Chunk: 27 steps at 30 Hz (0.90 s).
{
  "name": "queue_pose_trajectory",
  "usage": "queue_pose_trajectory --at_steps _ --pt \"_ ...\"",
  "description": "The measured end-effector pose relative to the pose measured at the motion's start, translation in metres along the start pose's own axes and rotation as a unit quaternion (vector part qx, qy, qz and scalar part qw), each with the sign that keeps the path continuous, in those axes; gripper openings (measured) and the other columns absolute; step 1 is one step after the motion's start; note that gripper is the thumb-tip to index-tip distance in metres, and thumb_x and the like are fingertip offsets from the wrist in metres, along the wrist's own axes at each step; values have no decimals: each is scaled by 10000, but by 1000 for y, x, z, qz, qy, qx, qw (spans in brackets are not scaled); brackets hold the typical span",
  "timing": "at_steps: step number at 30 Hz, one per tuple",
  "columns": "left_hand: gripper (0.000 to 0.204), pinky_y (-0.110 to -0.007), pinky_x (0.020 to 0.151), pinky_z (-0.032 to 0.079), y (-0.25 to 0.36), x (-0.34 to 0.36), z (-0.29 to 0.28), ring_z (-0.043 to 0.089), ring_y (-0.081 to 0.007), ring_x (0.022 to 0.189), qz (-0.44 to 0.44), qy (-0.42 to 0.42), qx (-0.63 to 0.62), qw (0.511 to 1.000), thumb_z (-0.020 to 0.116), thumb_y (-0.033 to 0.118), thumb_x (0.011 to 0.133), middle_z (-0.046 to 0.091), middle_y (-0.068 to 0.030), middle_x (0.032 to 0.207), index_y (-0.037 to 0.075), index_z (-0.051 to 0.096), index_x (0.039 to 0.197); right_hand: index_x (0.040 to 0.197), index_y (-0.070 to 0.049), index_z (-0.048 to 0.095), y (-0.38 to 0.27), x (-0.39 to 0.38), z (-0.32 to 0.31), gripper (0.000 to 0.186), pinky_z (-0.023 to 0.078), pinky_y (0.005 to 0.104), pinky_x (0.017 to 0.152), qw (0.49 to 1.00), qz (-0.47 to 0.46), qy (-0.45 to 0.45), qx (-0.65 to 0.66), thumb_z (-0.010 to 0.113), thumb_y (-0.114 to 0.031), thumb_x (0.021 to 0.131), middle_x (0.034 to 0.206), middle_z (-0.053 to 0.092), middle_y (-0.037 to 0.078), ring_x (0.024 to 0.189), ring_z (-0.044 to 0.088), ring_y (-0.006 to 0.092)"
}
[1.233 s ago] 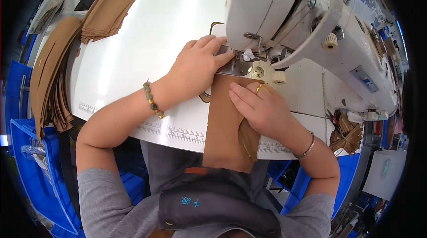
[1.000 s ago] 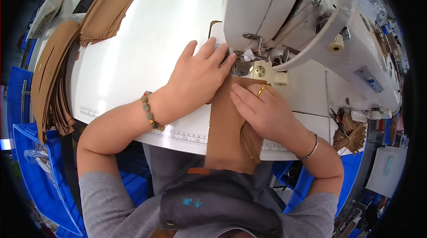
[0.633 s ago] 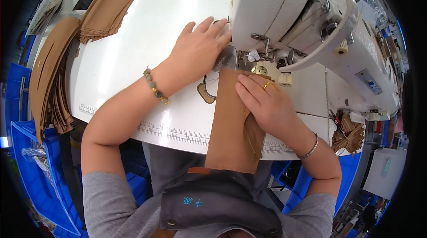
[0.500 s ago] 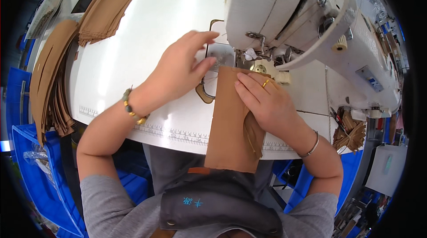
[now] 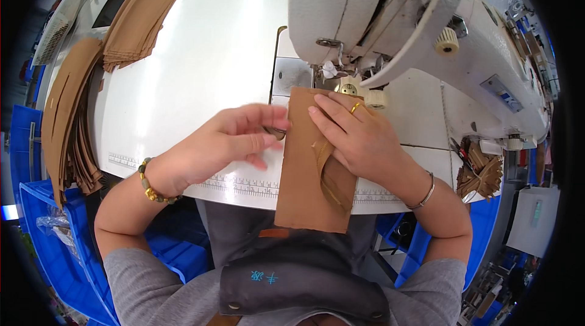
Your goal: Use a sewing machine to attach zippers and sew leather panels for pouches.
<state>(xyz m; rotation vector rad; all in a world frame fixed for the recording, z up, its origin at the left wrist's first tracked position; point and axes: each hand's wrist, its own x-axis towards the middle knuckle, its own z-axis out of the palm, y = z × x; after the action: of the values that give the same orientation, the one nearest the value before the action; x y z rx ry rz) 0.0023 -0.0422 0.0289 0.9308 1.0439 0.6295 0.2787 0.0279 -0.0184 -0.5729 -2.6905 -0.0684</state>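
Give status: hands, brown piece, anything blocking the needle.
Right hand flat on brown piece. Left hand at its left edge, grip unclear. Piece's top edge near presser foot; nothing blocking.

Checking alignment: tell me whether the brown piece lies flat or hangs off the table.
Hangs off: the brown piece drapes past the table edge.

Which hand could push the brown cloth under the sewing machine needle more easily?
Probably the right hand. It lies flat on the brown fabric piece, right below the needle area. The left hand is beside the fabric's left edge, fingers only at that edge.
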Motion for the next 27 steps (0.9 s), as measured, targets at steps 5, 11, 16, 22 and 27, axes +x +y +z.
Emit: queue_pose_trajectory --at_steps 5,11,16,22,27 --pt "538 -296 847 599 2 0 -2 702 -192 1143 0 58 -119 991 603 90 1050 597 -147 1481 -58 436 1540 1299 -23 675 1 -1 2 529 550 365 847 1000 -3 3 13 721 -161 790 1398 652 142 816 644 194" --pt "421 -280 707 575 2 2 1 697 -170 848 -30 -64 85 994 625 68 1021 684 -122 1298 4 585 1436 1296 -4 672 4 0 3 518 550 370 875 1000 -5 4 4 708 -152 801 1389 656 168 801 654 204" --pt "415 -347 821 550 -8 28 18 653 -241 975 274 74 532 797 722 75 927 665 -118 1293 10 659 1332 1234 -10 692 3 1 3 429 548 376 893 1000 10 1 11 678 -127 821 1358 671 164 813 672 208" --pt "471 -388 979 493 -22 49 30 603 -272 1181 347 171 654 651 765 192 909 643 -73 1383 52 673 1349 1187 -26 711 8 -1 0 394 556 378 864 1000 -4 5 -8 682 -147 814 1290 702 145 788 668 209" --pt "498 -397 1038 461 -28 47 28 579 -278 1280 345 180 684 617 751 275 928 626 -62 1438 57 666 1368 1168 -18 722 12 3 0 382 561 340 772 996 -3 68 -64 676 -137 808 1214 730 124 781 670 224"
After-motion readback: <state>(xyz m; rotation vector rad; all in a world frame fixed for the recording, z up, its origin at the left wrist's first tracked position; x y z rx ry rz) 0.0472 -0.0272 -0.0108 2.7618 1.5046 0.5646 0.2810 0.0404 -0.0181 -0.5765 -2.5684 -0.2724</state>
